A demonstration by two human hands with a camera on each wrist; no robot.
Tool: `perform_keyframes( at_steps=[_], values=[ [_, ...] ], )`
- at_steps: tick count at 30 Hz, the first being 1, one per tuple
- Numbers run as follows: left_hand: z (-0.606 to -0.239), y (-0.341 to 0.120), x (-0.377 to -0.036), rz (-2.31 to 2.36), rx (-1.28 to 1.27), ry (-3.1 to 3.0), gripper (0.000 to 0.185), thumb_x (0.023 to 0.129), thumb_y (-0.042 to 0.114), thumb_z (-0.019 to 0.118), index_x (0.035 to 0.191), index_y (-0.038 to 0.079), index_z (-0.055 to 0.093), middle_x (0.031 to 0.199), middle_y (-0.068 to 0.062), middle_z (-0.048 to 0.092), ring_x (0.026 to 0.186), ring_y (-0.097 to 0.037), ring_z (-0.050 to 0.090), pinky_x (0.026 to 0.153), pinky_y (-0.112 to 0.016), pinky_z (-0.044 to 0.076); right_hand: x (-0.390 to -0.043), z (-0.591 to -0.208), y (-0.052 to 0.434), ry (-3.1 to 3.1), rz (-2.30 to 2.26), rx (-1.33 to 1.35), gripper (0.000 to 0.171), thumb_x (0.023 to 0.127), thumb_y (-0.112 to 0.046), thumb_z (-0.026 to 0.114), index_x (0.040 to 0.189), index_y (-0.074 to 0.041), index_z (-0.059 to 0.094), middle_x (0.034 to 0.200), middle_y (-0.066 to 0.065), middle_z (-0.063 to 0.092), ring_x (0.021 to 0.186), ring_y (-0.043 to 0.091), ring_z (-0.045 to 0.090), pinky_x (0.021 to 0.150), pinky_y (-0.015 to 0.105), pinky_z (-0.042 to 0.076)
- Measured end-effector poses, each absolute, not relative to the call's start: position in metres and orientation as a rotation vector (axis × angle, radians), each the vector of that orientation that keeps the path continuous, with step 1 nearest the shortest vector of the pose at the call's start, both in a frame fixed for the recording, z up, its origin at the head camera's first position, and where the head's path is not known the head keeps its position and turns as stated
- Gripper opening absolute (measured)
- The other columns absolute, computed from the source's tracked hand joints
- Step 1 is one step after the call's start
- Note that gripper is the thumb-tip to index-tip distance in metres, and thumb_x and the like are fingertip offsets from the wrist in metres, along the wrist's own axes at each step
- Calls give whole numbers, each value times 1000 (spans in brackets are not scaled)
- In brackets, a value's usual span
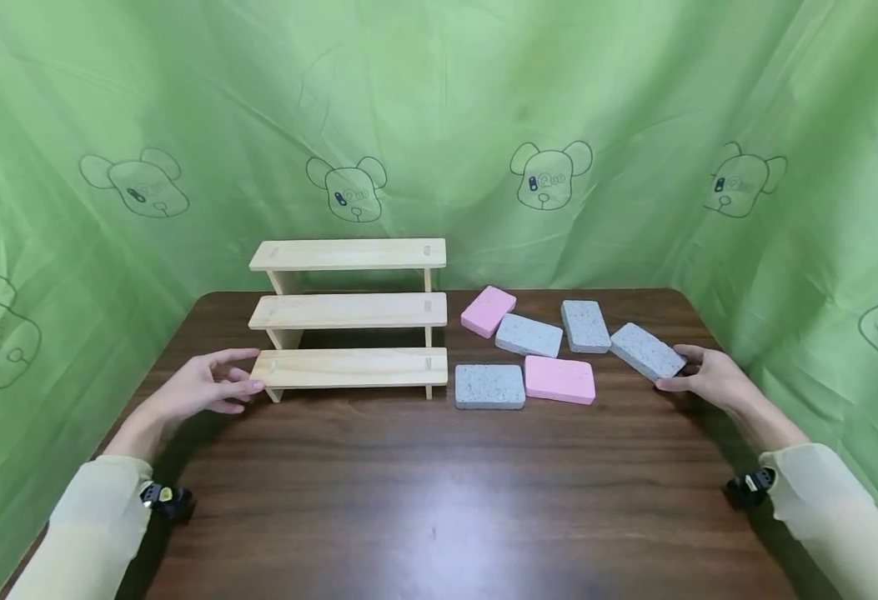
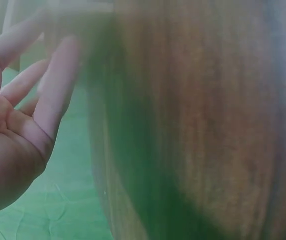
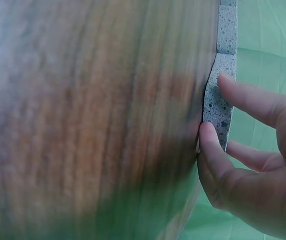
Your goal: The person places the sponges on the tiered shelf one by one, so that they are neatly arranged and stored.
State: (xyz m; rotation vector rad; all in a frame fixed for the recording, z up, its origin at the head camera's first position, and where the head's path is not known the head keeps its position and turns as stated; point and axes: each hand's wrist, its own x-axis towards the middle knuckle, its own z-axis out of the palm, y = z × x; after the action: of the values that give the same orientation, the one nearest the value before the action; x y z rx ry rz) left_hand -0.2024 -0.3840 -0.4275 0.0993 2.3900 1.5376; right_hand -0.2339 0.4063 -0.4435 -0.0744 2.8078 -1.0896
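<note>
A: Where are the hands?

B: The right hand (image 1: 709,377) pinches the near end of a grey block (image 1: 647,351), thumb under and fingers on top; the right wrist view shows that grip on the grey block (image 3: 218,105) at the counter's edge. The left hand (image 1: 202,390) is spread, fingertips touching the left end of the wooden rack's (image 1: 348,312) lowest step, holding nothing.

A: How far along does it look?

B: Hardly begun, I'd judge. All three steps of the rack are bare. Six blocks lie loose just right of the rack: two pink ones (image 1: 559,379) (image 1: 488,311) and four grey, counting the pinched one. That one sits furthest right of the rack, one end raised a little.

A: And the surroundings?

B: A dark wood-grain counter (image 1: 423,500), with a green cloth (image 1: 634,100) printed with bear heads hanging behind the rack and along both sides.
</note>
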Motion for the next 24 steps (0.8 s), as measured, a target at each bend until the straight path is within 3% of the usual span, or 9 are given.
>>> perform_keyframes(
  at_steps=[3,6,14,24],
  values=[
    [-427,-384,-203,1576,67,2365,77,89,12,80,152,-3,38,113,-22,65,94,-35,72,81,-47,60,-233,-442,407,2792,-1104,-68,89,85,-20,85,144,22,33,135,39,52,97,7,61,72,8,43],
    [-426,-385,-204,1611,33,2334,77,88,9,80,152,-6,38,115,-20,64,96,-32,72,83,-45,60,-233,-439,408,2783,-1108,-71,89,85,-22,85,145,20,34,134,37,54,92,0,59,73,9,44],
    [-427,-383,-207,1663,-27,2247,80,88,5,79,153,-7,34,124,-24,59,100,-25,71,86,-44,59,-230,-432,413,2804,-1042,-49,90,85,-29,84,147,15,37,123,29,63,90,1,56,72,12,43],
    [-419,-385,-210,1553,-38,2247,80,90,10,78,154,-5,32,111,-18,69,97,-34,71,80,-45,61,-231,-423,411,2747,-1139,-66,88,87,-23,83,148,16,33,123,28,63,90,-3,58,73,12,46]
  ],
)
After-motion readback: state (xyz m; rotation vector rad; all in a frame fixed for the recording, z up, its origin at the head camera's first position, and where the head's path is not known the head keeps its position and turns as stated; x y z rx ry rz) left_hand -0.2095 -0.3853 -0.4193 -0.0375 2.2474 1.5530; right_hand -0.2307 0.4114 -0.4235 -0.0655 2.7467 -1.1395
